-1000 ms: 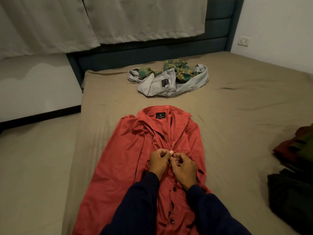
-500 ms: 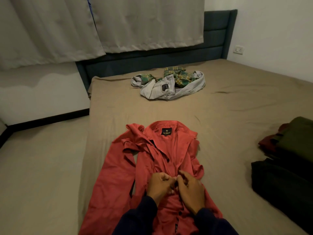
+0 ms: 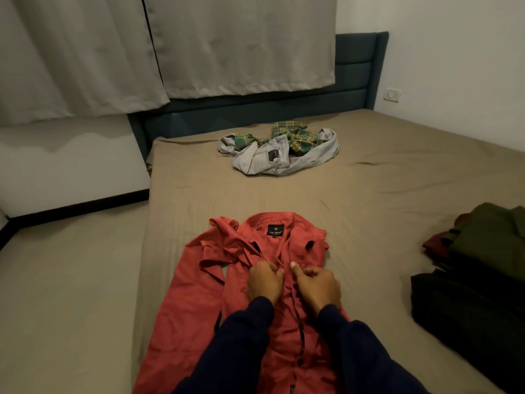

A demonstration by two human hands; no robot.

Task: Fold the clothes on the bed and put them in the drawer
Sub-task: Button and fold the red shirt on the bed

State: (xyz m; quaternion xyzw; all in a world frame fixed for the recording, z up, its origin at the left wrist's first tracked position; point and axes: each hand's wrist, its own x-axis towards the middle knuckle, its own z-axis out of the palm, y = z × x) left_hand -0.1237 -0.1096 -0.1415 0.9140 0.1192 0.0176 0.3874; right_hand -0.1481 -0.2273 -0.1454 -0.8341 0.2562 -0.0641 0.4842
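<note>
Bare bed (image 3: 369,200) lies between the crumpled heap (image 3: 279,153) and the folded stack (image 3: 483,265) at right.

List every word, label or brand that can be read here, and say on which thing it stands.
"First Option", roughly, since the letters are small: gold print on the black neck label of the red button-up shirt.
Dark patch on the crumpled grey trousers: too small to read.
White wall socket: no readable marking.

Grey curtains (image 3: 227,44) hang over a dark blue headboard (image 3: 355,78). A white wall socket (image 3: 392,95) sits right of it.
</note>
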